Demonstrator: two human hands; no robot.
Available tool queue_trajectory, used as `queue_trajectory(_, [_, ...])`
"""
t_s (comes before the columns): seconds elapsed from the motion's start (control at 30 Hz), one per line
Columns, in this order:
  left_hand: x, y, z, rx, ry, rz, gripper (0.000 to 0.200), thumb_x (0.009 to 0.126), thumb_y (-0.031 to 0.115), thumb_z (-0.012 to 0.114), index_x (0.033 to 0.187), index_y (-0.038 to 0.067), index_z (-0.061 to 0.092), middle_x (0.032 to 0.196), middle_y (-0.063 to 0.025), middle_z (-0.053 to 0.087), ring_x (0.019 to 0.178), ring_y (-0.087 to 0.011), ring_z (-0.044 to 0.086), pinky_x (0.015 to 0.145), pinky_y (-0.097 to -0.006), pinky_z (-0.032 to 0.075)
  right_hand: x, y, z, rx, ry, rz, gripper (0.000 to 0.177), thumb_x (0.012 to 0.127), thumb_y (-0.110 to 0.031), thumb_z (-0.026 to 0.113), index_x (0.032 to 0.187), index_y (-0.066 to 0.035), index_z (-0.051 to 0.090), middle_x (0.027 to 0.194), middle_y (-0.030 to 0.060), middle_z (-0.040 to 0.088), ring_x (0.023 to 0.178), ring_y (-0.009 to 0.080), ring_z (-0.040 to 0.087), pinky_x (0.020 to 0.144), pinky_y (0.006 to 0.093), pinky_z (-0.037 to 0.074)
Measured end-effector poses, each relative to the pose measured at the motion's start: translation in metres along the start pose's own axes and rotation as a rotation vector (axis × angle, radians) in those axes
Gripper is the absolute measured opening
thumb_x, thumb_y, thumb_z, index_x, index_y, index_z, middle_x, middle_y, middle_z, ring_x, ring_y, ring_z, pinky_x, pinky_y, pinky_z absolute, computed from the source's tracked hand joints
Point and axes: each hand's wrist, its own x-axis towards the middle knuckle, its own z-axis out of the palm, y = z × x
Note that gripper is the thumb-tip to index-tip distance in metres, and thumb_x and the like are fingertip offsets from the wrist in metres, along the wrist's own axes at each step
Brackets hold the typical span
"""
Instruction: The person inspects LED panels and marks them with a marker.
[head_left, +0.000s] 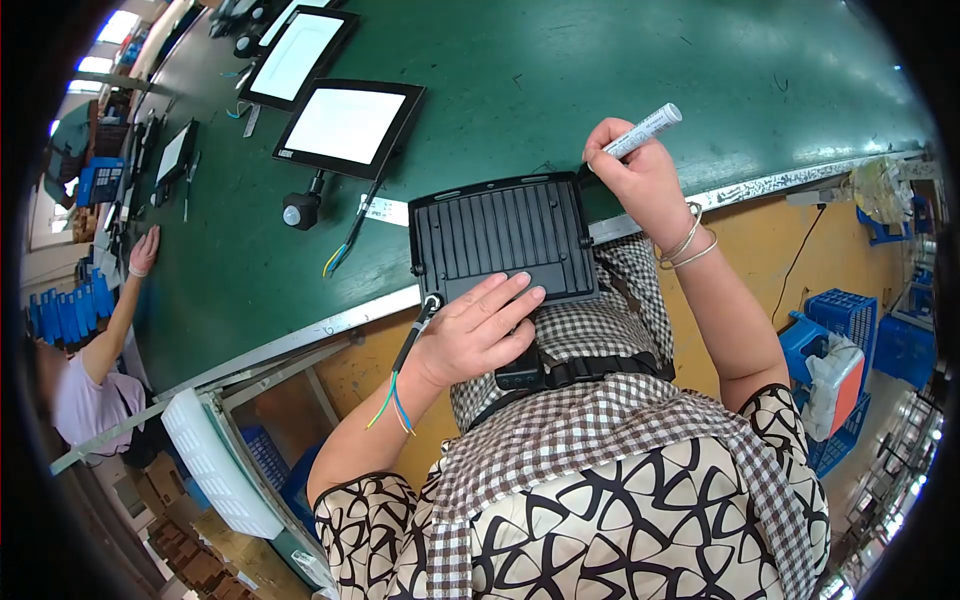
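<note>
Holds a black lamp [500, 230], ribbed back up, across the edge of the green table [560, 80], with its lower side over the lap. Lays the left hand [480, 330] on the lower part of that back, fingers nearly straight and slightly apart, touching the flat patch below the ribs. Clamps a white marker [645, 132] between the thumb and fingers of the right hand [635, 175], just beside the lamp's upper right corner (can't tell whether touching it). Hangs a short cable [405, 350] from the lamp's lower left corner, with bare-ended coloured wires beside the left wrist.

Shows, farther up the table, white-faced lamps [345, 125], the nearest with a round sensor [300, 210] below it.

Has blue crates [840, 318] down on the right, with a plastic-wrapped bundle [835, 385] at the nearer one (inside or on top, hard to tell). Shows blue bins [70, 312] at far left, contents too small to tell, near a co-worker's hand [145, 250] resting flat on the table.
</note>
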Motion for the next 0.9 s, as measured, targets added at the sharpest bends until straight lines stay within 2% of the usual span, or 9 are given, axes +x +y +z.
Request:
queue_trajectory(0.1, [0.0, 0.0, 0.0, 0.002, -0.007, 0.0, 0.014, 0.069, 0.012, 0.07, 0.077, 0.011, 0.058, 0.112, -0.0105, 0.062, 0.111, -0.0278, 0.056, 0.095, -0.0392, 0.047, 0.001, -0.001, -0.001, 0.036, -0.053, 0.064, 0.01, 0.082, -0.012, 0.055, 0.076, -0.005, 0.053, 0.066, -0.0057, 0.043, 0.064, 0.0036, 0.037, 0.057, 0.0216, 0.032])
queue_trajectory(0.3, [-0.002, 0.0, 0.002, 0.009, 0.01, 0.005, 0.013, 0.069, 0.012, 0.07, 0.077, 0.011, 0.059, 0.112, -0.0105, 0.062, 0.11, -0.0277, 0.057, 0.095, -0.0391, 0.047, 0.003, 0.002, 0.001, -0.059, -0.084, 0.089, 0.011, 0.083, -0.013, 0.055, 0.076, -0.005, 0.053, 0.065, -0.0055, 0.043, 0.064, 0.0041, 0.037, 0.057, 0.0222, 0.033])
queue_trajectory(0.5, [-0.002, 0.0, 0.002, 0.016, 0.011, 0.001, 0.013, 0.069, 0.012, 0.07, 0.077, 0.012, 0.059, 0.113, -0.0102, 0.062, 0.11, -0.0275, 0.056, 0.095, -0.0386, 0.046, 0.002, 0.012, 0.005, 0.122, -0.034, 0.05, 0.012, 0.083, -0.014, 0.055, 0.076, -0.004, 0.054, 0.066, -0.0052, 0.044, 0.064, 0.0043, 0.038, 0.058, 0.0224, 0.033])
queue_trajectory(0.6, [-0.002, 0.0, 0.002, 0.022, 0.005, 0.003, 0.013, 0.069, 0.012, 0.07, 0.077, 0.012, 0.059, 0.113, -0.01, 0.062, 0.111, -0.0274, 0.056, 0.096, -0.0382, 0.046, 0.002, 0.008, 0.007, 0.076, -0.041, 0.049, 0.015, 0.078, -0.018, 0.054, 0.074, -0.004, 0.056, 0.059, -0.0006, 0.047, 0.056, 0.0093, 0.042, 0.053, 0.0267, 0.036])
queue_trajectory(0.8, [-0.001, 0.0, 0.001, 0.021, -0.001, 0.005, 0.013, 0.069, 0.012, 0.069, 0.077, 0.012, 0.06, 0.113, -0.0098, 0.062, 0.111, -0.0273, 0.056, 0.096, -0.0383, 0.046, 0.004, 0.011, 0.009, 0.022, 0.033, 0.032, 0.013, 0.079, -0.016, 0.055, 0.074, -0.005, 0.056, 0.06, -0.0034, 0.047, 0.057, 0.0067, 0.042, 0.053, 0.0248, 0.035])
queue_trajectory(0.9, [-0.002, 0.0, 0.001, 0.015, 0.004, -0.003, 0.013, 0.069, 0.012, 0.069, 0.077, 0.012, 0.06, 0.113, -0.0097, 0.062, 0.111, -0.0272, 0.056, 0.096, -0.0384, 0.046, 0.006, 0.015, 0.006, 0.143, 0.064, 0.042, 0.013, 0.078, -0.017, 0.056, 0.074, -0.005, 0.056, 0.059, -0.0031, 0.046, 0.057, 0.0072, 0.042, 0.053, 0.0249, 0.035])
